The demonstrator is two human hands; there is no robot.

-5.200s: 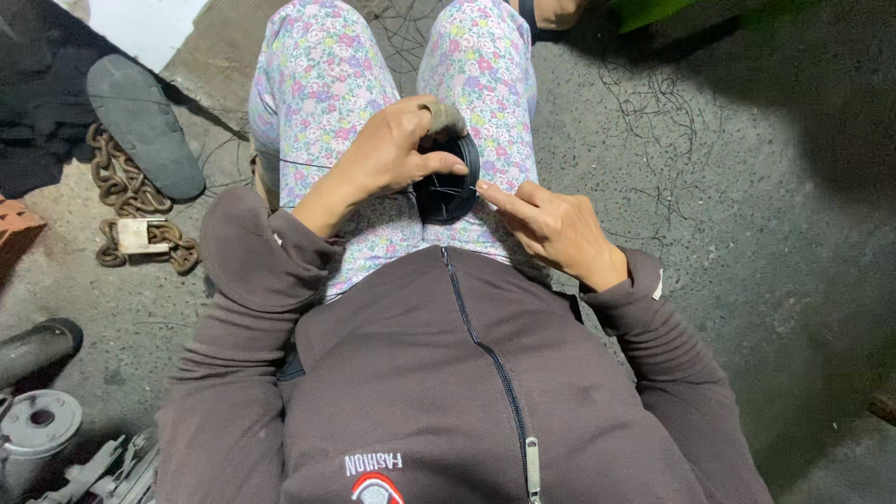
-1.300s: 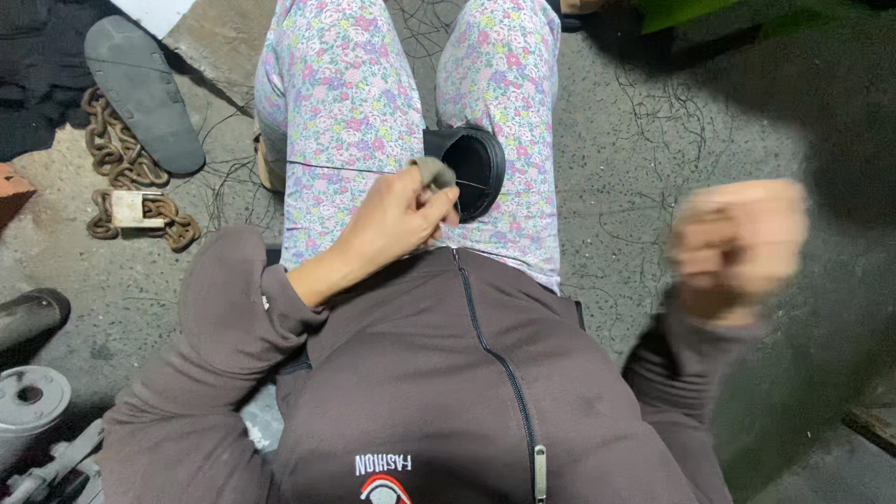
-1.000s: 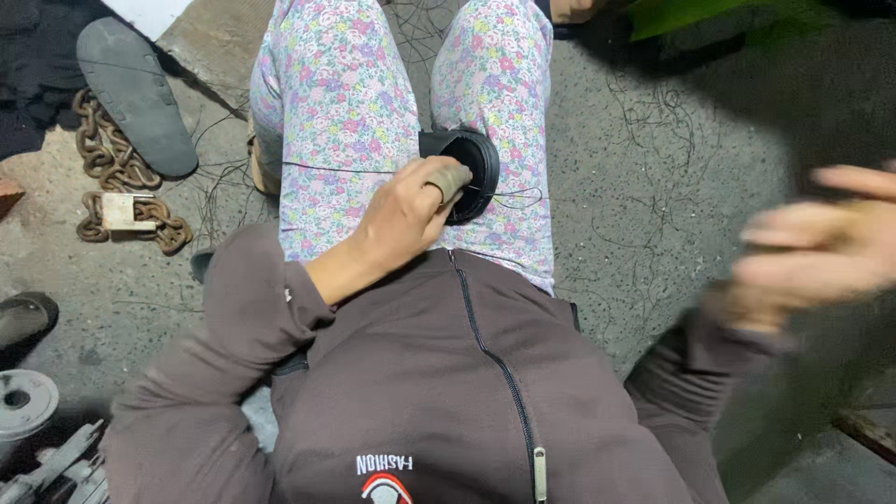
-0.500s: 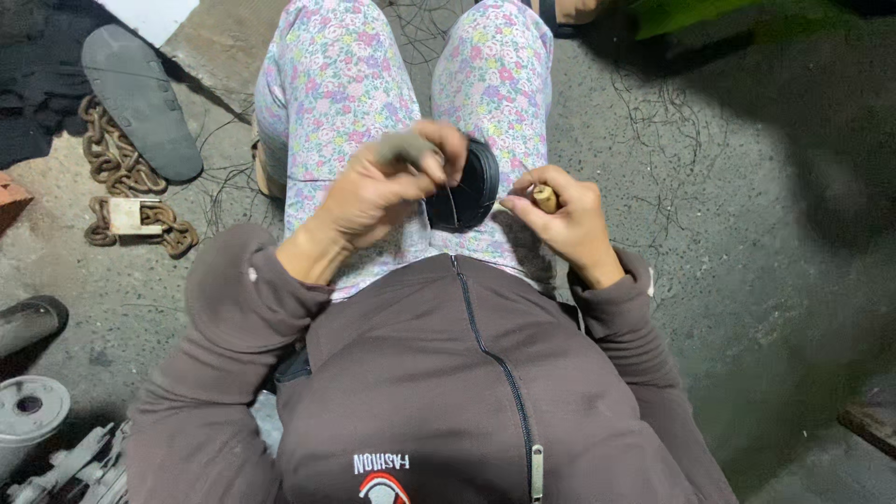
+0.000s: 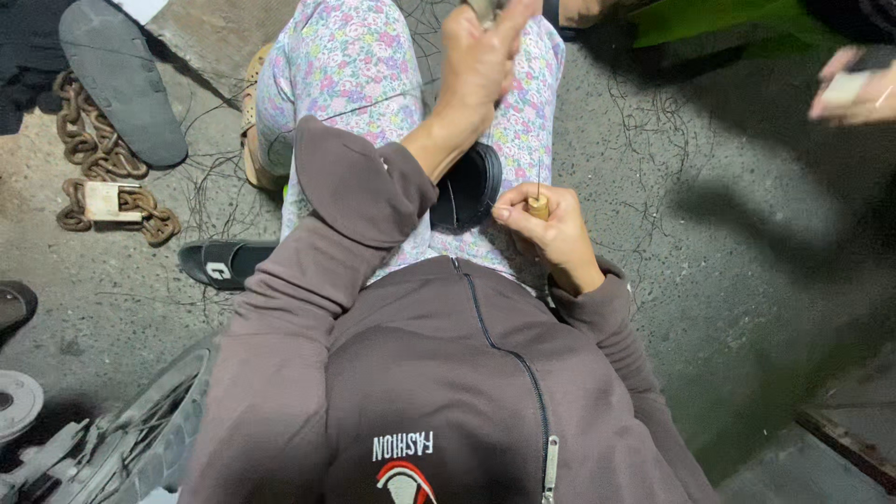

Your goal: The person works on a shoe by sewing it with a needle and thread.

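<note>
Person seated on the concrete floor (image 5: 747,280), legs in floral trousers (image 5: 345,65) stretched forward, brown zip jacket (image 5: 420,373) fills the lower frame.

Right hand (image 5: 546,229) sits low at the lap, fingers (image 5: 511,213) curled tight around a small wooden-handled tool (image 5: 537,205). Only the tan top of the handle shows above the fist; a thin dark spike or wire rises straight up from it. Fist is just beside the black round part (image 5: 467,187), at its right edge, close to touching; contact can't be told.

Black round part lies in the lap between the thighs, tilted on edge, rim facing the right hand. The left forearm crosses over its upper left side and hides part of it.

Left hand (image 5: 481,56) is raised well above the part, near the top edge of the frame, fingers clenched on something small and greyish (image 5: 485,9) that is cut off by the frame; can't tell what it is. A thin wire seems to run from this hand down toward the part, too fine to confirm.

Around: loose thin wires (image 5: 644,121) scattered on the floor, rusty chain with padlock (image 5: 103,201) at left, a grey sandal (image 5: 121,79) and a black slide (image 5: 224,261). Another person's hand (image 5: 849,89) at upper right, well apart, holding something pale.
</note>
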